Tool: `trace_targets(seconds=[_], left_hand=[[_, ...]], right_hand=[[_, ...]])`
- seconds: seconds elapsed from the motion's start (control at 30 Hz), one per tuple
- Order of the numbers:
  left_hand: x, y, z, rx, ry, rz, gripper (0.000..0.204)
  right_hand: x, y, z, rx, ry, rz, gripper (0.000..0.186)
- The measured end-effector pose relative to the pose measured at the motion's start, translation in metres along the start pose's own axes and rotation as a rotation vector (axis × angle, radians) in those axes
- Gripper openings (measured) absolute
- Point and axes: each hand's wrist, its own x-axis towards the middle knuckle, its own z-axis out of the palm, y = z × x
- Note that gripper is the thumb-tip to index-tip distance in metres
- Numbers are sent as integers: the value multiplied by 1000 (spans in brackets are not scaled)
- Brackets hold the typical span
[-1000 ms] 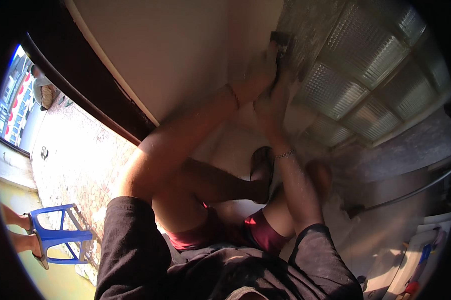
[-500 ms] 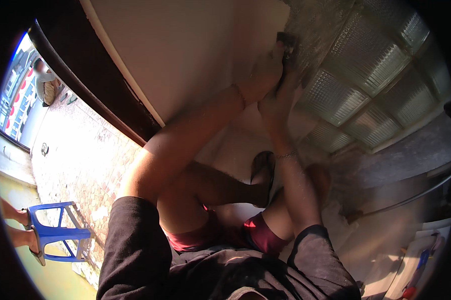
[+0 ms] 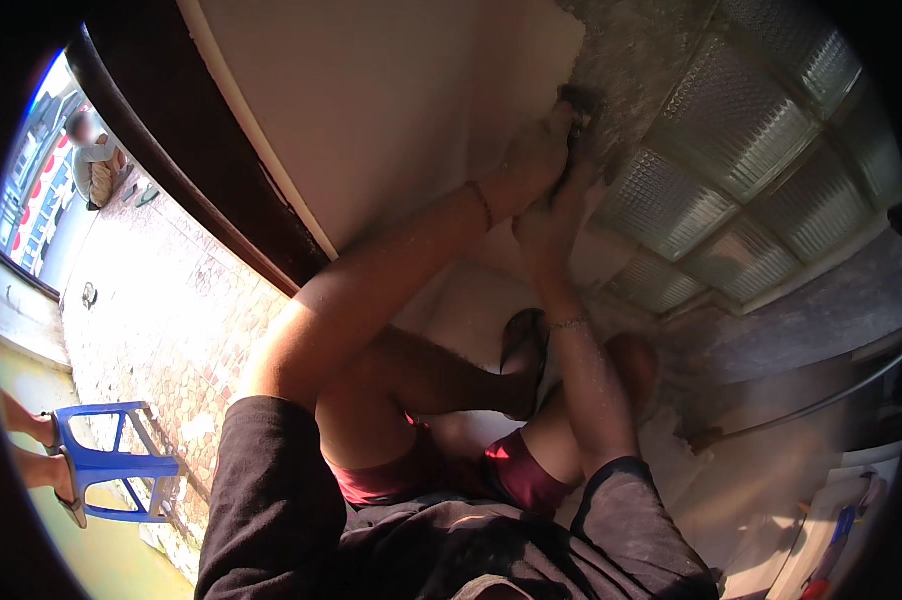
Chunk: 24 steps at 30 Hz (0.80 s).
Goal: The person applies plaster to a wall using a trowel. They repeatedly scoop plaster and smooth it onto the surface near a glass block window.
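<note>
My left hand (image 3: 534, 165) and my right hand (image 3: 549, 225) are both closed around one dark tool (image 3: 581, 103), left of the window of glass blocks (image 3: 726, 95); the fingers leave no visible gap, but shadow hides each finger's exact place. The tool's head is black and blurred, over the edge of a rough, grey strip (image 3: 636, 55) that borders the window. Further left of the window is a smooth, pale wall (image 3: 361, 90). The glass is ribbed, in square pieces. Below the window there is a thin, curved rod (image 3: 811, 405).
</note>
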Motion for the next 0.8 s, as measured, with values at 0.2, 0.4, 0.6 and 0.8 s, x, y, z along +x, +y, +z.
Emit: trace_targets(seconds=[0.2,0.4,0.6,0.8], left_hand=[[5,-2,3,71,1,1,66],[8,0,2,24,11,75,66],[3,5,4,34,103,91,66],[10,5,0,70,18,44,71]], right_hand=[[-2,-4,3,-90,65,-129,49],[0,-9,0,-112,72,-196,46],[4,-7,2,-69,87,-98,47],[3,-11,2,-153,99,-265,50]])
